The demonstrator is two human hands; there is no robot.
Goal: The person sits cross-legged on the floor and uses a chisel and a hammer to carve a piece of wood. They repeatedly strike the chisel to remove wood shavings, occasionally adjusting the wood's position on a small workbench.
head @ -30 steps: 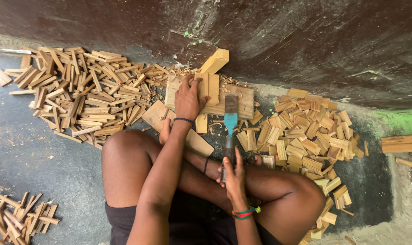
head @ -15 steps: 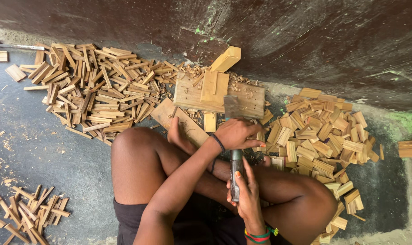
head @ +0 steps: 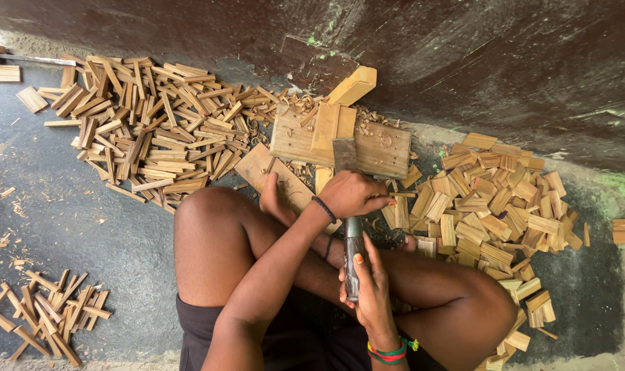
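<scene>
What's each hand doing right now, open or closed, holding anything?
Left hand: closed, fingers curled over a small wood piece above the tool blade.
Right hand: closed around the dark tool handle.

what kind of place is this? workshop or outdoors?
Likely an informal woodworking spot on the ground, not a bench shop. The person sits on a dark concrete floor beside a stained wall, with heaps of cut wood pieces on both sides; the right hand grips a bladed tool.
</scene>
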